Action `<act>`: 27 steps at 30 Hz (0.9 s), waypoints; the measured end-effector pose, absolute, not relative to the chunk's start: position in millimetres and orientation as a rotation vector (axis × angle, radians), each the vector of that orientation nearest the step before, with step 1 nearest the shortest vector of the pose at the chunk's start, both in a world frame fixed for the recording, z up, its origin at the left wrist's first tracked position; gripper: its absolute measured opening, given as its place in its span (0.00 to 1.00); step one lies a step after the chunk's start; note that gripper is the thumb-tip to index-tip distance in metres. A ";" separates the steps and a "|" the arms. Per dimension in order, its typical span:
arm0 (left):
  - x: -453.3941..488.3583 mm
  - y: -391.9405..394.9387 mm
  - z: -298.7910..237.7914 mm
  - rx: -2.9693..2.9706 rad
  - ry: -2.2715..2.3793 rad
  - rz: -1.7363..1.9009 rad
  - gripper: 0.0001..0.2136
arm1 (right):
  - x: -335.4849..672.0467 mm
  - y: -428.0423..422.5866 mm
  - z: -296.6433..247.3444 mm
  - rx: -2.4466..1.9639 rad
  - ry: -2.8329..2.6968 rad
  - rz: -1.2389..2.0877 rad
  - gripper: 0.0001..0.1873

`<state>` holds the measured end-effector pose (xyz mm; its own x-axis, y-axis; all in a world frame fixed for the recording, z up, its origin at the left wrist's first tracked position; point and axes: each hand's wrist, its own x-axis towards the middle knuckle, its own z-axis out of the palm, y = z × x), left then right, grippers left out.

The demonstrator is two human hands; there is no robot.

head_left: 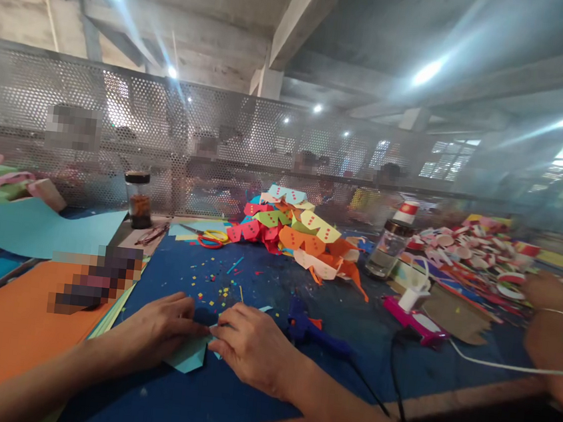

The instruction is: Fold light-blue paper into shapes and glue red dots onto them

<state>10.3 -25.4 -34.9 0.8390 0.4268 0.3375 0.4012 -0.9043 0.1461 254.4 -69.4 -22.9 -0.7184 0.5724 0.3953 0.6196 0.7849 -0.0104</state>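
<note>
My left hand (161, 331) and my right hand (250, 345) meet over a light blue paper piece (189, 356) lying on the dark blue table mat (254, 282). Both hands have their fingers curled and pinch the paper's upper edge between fingertips. Part of the paper sticks out below my hands as a pointed flap. Just right of my right hand lies a blue glue gun (312, 328) with a black cord running off the table's front edge.
A heap of folded coloured paper shapes (294, 232) sits at the back centre, with scissors (213, 238), a dark jar (138, 199) and a clear bottle (391, 243). Orange and blue sheets (9, 316) lie left. Another person's hand (554, 293) is at the right. A perforated metal screen (218, 144) stands behind.
</note>
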 end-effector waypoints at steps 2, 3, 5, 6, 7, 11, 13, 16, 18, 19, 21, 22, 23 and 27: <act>10.3 -25.7 -34.1 2.956 0.646 0.581 0.19 | 253.7 -69.2 -23.4 -0.910 -2.597 -0.177 0.15; 10.2 -25.9 -33.6 2.965 0.640 0.591 0.19 | 253.5 -69.1 -23.5 -0.914 -2.599 -0.179 0.15; 9.8 -26.6 -32.2 2.987 0.635 0.606 0.18 | 253.2 -69.0 -23.3 -0.922 -2.603 -0.182 0.15; 9.3 -27.0 -31.6 2.994 0.637 0.609 0.18 | 253.1 -69.0 -23.1 -0.926 -2.603 -0.185 0.16; 8.6 -27.5 -31.2 2.999 0.639 0.613 0.17 | 253.0 -69.0 -22.8 -0.932 -2.602 -0.187 0.16; 4.5 -28.4 -32.9 3.005 0.661 0.620 0.16 | 253.1 -69.4 -21.6 -0.950 -2.605 -0.192 0.16; 2.0 -28.2 -35.5 3.003 0.673 0.622 0.15 | 253.4 -69.5 -21.5 -0.954 -2.611 -0.194 0.15; -1.4 -28.0 -39.2 3.005 0.685 0.590 0.14 | 253.7 -69.5 -21.9 -0.960 -2.613 -0.195 0.16; -3.4 -28.8 -40.4 3.013 0.698 0.559 0.15 | 253.6 -69.6 -22.3 -0.968 -2.613 -0.198 0.15; -4.4 -29.8 -40.5 3.016 0.705 0.551 0.15 | 253.5 -69.6 -22.5 -0.975 -2.614 -0.201 0.15; -6.2 -32.6 -40.2 3.010 0.731 0.552 0.15 | 253.3 -69.8 -22.8 -0.987 -2.618 -0.211 0.15; -7.1 -34.4 -39.9 3.002 0.745 0.555 0.15 | 253.2 -69.8 -22.9 -0.990 -2.619 -0.215 0.15; -8.1 -36.2 -39.7 2.993 0.753 0.560 0.16 | 253.1 -69.8 -23.1 -0.988 -2.620 -0.217 0.15; -12.7 -41.4 -40.0 2.950 0.741 0.598 0.19 | 253.5 -69.8 -23.1 -0.986 -2.614 -0.213 0.15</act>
<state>-12.7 -41.4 -40.0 0.8113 0.4631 0.3568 0.4469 -0.8847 0.1322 253.5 -69.8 -23.1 -0.7023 0.6123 0.3631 0.6631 0.7483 0.0206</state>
